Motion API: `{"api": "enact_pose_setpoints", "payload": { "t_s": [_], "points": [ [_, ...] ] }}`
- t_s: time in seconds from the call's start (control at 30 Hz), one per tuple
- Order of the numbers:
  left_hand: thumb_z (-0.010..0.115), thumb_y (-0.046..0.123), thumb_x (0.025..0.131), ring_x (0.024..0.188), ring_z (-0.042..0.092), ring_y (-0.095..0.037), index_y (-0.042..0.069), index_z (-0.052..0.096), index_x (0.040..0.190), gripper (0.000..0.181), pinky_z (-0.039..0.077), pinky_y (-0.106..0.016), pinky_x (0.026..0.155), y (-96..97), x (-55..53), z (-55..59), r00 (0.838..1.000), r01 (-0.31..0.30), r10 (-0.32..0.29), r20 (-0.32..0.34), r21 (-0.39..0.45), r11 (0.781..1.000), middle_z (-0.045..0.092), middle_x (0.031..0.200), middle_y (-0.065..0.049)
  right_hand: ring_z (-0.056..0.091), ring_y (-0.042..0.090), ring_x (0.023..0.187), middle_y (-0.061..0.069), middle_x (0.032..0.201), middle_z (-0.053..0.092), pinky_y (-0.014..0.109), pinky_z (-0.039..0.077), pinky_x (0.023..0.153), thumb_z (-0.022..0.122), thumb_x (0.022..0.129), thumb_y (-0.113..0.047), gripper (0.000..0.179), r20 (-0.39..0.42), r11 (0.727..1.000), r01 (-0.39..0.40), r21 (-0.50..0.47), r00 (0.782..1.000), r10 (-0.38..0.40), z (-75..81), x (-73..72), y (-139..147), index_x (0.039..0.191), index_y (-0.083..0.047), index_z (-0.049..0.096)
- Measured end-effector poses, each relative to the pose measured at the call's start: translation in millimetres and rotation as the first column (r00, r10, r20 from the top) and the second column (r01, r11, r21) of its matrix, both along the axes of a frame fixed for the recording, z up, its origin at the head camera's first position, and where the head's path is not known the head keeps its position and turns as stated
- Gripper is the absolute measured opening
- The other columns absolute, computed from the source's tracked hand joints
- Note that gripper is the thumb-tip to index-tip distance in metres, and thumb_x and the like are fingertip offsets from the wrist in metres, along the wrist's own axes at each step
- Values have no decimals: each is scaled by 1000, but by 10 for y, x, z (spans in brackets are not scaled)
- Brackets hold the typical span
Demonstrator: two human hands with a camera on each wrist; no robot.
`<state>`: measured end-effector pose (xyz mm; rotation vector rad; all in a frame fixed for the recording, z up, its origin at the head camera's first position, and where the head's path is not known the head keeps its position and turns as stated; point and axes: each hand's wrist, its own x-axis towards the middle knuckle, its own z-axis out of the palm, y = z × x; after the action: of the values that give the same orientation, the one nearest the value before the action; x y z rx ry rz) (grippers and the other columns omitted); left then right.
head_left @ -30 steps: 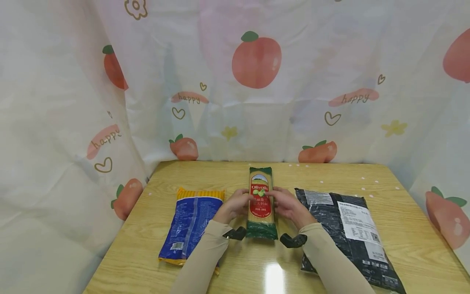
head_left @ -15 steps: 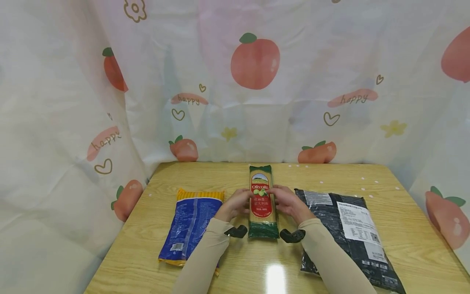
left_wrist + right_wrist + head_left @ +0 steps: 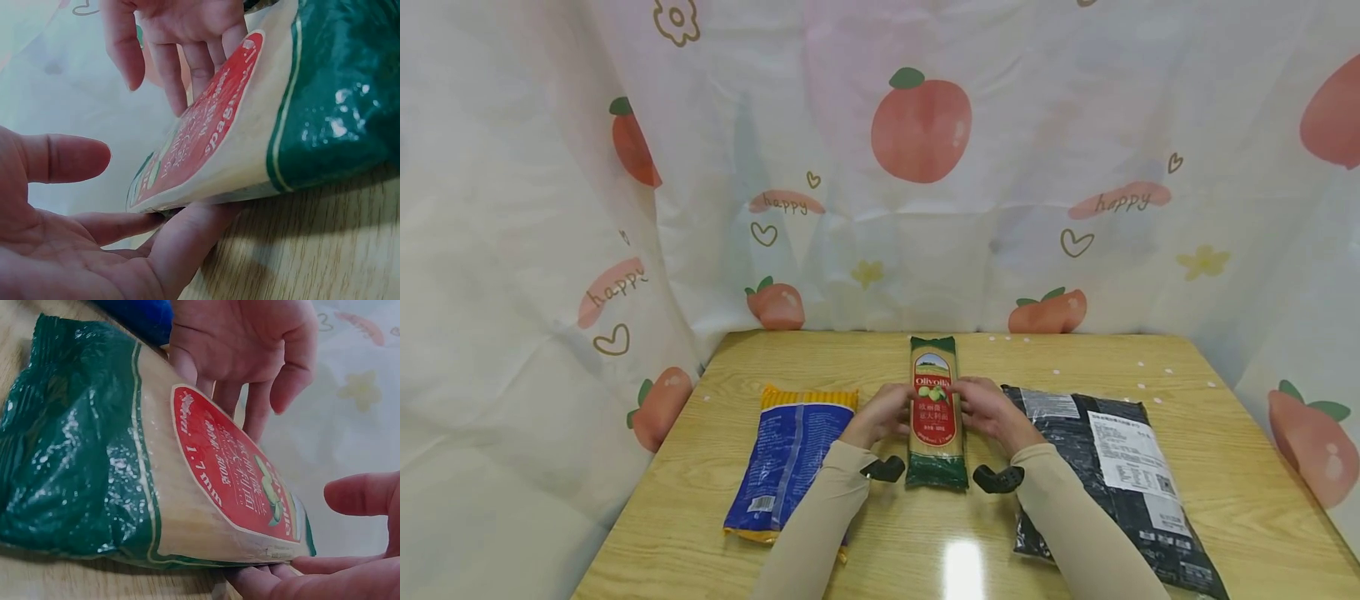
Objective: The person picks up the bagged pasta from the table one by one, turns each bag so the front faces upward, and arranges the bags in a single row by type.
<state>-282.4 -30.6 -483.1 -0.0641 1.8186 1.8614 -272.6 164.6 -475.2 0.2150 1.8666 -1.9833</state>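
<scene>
A spaghetti pack [image 3: 933, 454] with a red label and green ends lies lengthwise at the middle of the table. At its left long edge is my left hand [image 3: 882, 417], its fingers touching the pack's underside edge. My right hand [image 3: 996, 417] mirrors it on the right edge. In the left wrist view, the left thumb [image 3: 72, 157] sticks out straight, apart from the pack. The right wrist view likewise has the right thumb [image 3: 359, 494] lifted off it, with fingertips tucked at the lower edge. Parts of the fingers are hidden beneath the pack.
A blue bag [image 3: 790, 454] with orange ends lies left of the pack, partly behind the left sleeve. To the right, a large black bag [image 3: 1067, 475] with white labels lies partly under the right forearm. A printed curtain [image 3: 925, 250] hangs behind the wooden table [image 3: 655, 533].
Both thumbs have drawn back outward from over the label to the pack's edges. The pack has shifted very slightly; the two bags have stayed put.
</scene>
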Motion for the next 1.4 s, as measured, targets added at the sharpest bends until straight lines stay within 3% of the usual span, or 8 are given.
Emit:
{"api": "enact_pose_setpoints", "payload": {
  "t_s": [0.67,0.93,1.1,1.2,1.27,1.4],
  "points": [
    [51,15,99,89,67,-18,-2,64,132,39,57,-29,60,6,-21,-41,999,-18,17,-28,-35,999,71,105,-9,32,43,154,28,164,31,54,40,120,41,110,-15,64,-6,1000,11,-15,1000,-11,-26,36,6,162,7,11],
    [51,17,101,100,69,-21,-1,60,136,41,57,-29,66,1,3,-27,1000,1,-2,-24,-43,999,69,117,-14,43,40,147,27,159,39,40,54,103,42,110,-19,52,-16,1000,27,-5,1000,-27,-1,62,13,154,7,36],
    [50,17,101,110,67,-24,-3,59,136,41,57,-31,70,15,31,18,1000,8,-9,-24,-27,1000,68,123,-15,43,41,146,28,156,42,49,47,112,44,109,-21,52,-79,999,27,43,997,-23,24,101,-32,152,9,38],
    [49,19,102,118,65,-28,-4,58,136,41,57,-36,77,24,45,52,1000,19,-19,-17,-18,1000,65,130,-17,38,44,148,30,158,38,59,37,120,43,109,-21,58,-103,997,19,70,995,-11,41,123,-73,156,10,29],
    [49,19,103,129,60,-34,-4,56,138,42,58,-46,90,24,59,77,999,26,-27,-21,-23,999,59,140,-20,29,45,153,30,162,31,64,30,123,44,109,-21,63,-94,997,35,70,995,-28,65,139,-90,159,10,22],
    [52,24,103,148,38,-46,-1,45,151,55,40,-69,113,-2,87,138,998,14,-20,-67,-82,997,39,160,-24,11,47,158,29,169,14,67,19,125,46,108,-23,71,-94,993,52,102,995,-43,164,178,-94,162,7,11]
  ]
}}
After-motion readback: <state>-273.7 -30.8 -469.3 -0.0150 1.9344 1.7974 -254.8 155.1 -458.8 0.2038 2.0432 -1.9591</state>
